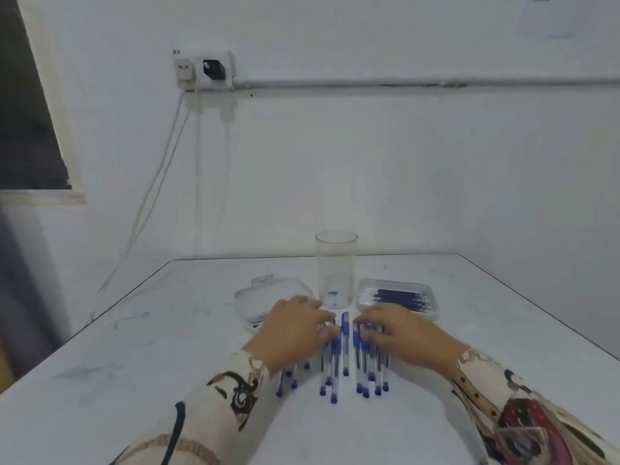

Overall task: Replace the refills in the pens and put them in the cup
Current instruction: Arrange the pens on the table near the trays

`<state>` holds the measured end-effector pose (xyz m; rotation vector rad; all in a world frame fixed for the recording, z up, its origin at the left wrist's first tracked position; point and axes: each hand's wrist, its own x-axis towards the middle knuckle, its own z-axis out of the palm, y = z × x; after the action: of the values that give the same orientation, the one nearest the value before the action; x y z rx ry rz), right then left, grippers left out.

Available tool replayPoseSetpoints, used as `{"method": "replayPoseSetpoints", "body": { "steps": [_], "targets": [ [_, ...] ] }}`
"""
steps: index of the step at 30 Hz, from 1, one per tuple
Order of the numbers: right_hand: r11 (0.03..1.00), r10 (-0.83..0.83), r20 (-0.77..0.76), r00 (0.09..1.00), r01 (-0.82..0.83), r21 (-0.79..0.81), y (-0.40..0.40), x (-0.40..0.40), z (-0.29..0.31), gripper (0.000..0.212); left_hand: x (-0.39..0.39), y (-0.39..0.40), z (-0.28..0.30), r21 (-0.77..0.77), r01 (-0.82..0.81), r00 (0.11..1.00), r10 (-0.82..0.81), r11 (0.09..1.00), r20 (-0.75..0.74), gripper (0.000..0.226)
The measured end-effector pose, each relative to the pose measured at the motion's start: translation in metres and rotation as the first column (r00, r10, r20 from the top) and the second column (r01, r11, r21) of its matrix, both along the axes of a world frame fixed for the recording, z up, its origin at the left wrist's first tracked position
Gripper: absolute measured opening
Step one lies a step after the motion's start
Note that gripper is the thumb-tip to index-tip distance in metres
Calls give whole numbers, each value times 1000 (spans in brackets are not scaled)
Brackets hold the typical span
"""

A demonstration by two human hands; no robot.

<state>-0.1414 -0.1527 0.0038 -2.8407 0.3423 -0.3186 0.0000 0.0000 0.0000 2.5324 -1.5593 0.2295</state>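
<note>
Blue-capped pens (345, 357) lie mid-table under both hands (339, 330) (fingers flat).

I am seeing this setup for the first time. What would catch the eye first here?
Both hands, the left hand and the right hand, rest on a row of blue-capped pens at the table's middle. Behind stands a tall clear cup, with a tray of dark refills on its right.

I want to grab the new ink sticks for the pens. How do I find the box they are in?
Find the tall clear cup standing at the middle of the white table. Two shallow clear trays flank it. Yours is the tray of refills to its right, beyond the right hand: dark blue sticks fill it, while the left-hand tray shows none.
</note>
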Motion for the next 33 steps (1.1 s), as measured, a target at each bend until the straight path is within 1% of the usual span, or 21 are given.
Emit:
{"method": "replayPoseSetpoints", "body": {
  "steps": [4,7,12,17,21,23,25,27,30,33],
  "targets": [
    [1000,-14,-64,998,16,26,0,-7,-25,46,2,8,-31,99,-95,988,106,991,-112,54],
    [999,-18,-113,993,21,27,-3,0,-39,51,5,7,-41,157,-108,979,132,982,-153,58],
    [1000,0,-154,988,-4,-22,-3,8,-44,52,3,4,-43,181,-98,978,128,979,-162,59],
    [998,1,-175,985,-11,-56,-1,16,-46,51,7,0,-43,167,-79,979,108,983,-174,57],
    [999,-18,-159,987,10,-48,2,21,-46,50,12,-4,-43,154,-70,979,98,986,-180,56],
    [1000,-10,-103,995,8,-18,4,19,-43,49,14,-5,-43,145,-69,977,96,987,-190,54],
    [1000,3,2,1000,-3,27,5,16,-36,45,15,-7,-40,96,-75,977,92,993,-192,50],
    [996,-23,124,992,12,91,4,13,-29,38,16,-11,-36,-11,-83,984,81,996,-158,45],
    [969,-118,271,955,51,241,-3,17,-25,34,10,-22,-27,-183,-59,995,44,981,-86,33],
    [925,-205,356,912,62,374,-15,24,-28,30,-9,-37,-21,-277,-30,994,-1,961,-111,24]
  ]
}}
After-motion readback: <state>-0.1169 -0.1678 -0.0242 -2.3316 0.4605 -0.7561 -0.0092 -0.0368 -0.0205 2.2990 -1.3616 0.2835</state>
